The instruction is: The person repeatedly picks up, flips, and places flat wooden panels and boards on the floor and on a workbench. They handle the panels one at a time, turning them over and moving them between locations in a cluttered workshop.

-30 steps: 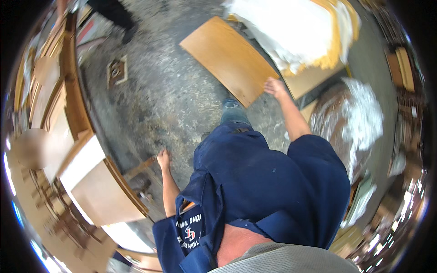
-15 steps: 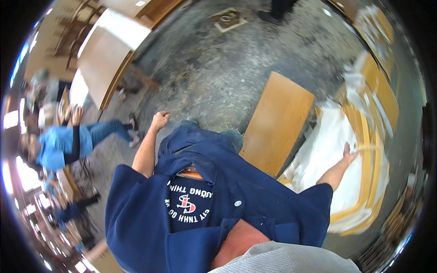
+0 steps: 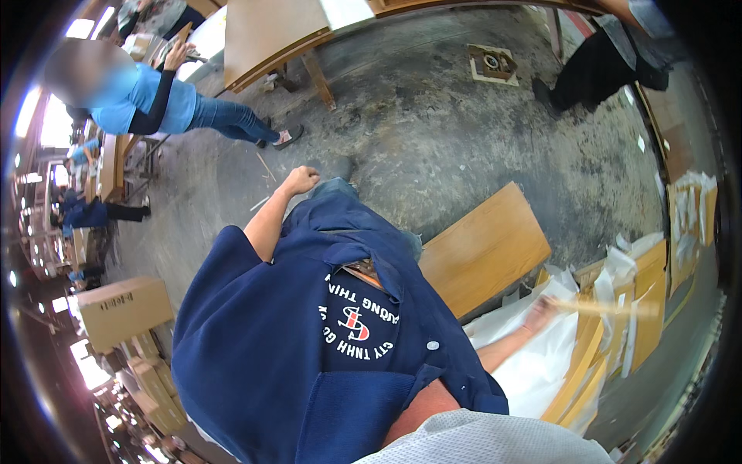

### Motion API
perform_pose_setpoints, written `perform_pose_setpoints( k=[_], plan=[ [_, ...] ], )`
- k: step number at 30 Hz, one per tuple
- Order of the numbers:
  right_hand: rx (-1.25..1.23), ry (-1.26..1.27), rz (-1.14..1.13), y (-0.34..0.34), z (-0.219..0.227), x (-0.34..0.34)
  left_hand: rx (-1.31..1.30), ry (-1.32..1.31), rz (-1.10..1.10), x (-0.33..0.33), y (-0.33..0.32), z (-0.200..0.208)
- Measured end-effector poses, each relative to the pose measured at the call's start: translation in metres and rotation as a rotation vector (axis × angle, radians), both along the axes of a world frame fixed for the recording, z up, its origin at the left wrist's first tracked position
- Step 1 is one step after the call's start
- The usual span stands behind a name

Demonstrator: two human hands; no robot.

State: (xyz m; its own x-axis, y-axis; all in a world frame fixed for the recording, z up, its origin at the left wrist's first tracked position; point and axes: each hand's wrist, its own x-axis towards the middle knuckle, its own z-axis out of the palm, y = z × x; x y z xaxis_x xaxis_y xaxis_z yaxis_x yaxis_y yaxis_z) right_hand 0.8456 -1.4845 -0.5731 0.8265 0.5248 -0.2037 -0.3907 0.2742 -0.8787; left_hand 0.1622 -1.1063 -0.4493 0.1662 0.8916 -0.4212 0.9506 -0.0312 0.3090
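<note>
My right grip (image 3: 539, 313) is clasping one end of a pale strip (image 3: 607, 308), blurred, pointing out to the right over the white wrapping (image 3: 525, 375). My left grip (image 3: 301, 179) is hanging near my leg, fingers curling inward and seemingly holding nothing; how far open it is I cannot tell. The brown wooden panel (image 3: 495, 243) is resting beside my leg and that wrapping. To my left, a cardboard carton (image 3: 124, 309) is hiding its contents; ahead, a square frame (image 3: 495, 78) is surrounding a round part (image 3: 491, 62).

Stained grey floor (image 3: 433, 131), wooden table (image 3: 270, 31)
</note>
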Motion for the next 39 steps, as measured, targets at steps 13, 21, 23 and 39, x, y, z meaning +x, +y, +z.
perform_pose_setpoints(
  k=[13,21,23,39],
  plan=[
    [-0.321,-0.272,1.887,0.446,0.155,-0.356,0.212,-1.728,0.826,-0.076,0.081,0.066],
    [-0.271,0.12,1.497,0.598,0.139,-0.459,0.384,-1.67,1.214,-0.172,0.11,0.054],
    [-0.219,0.185,1.485,0.633,0.133,-0.466,0.421,-1.776,1.231,-0.187,0.115,0.053],
    [-0.213,-0.037,1.702,0.795,0.131,-0.473,0.582,-1.589,1.226,-0.172,0.218,0.038]
  ],
)
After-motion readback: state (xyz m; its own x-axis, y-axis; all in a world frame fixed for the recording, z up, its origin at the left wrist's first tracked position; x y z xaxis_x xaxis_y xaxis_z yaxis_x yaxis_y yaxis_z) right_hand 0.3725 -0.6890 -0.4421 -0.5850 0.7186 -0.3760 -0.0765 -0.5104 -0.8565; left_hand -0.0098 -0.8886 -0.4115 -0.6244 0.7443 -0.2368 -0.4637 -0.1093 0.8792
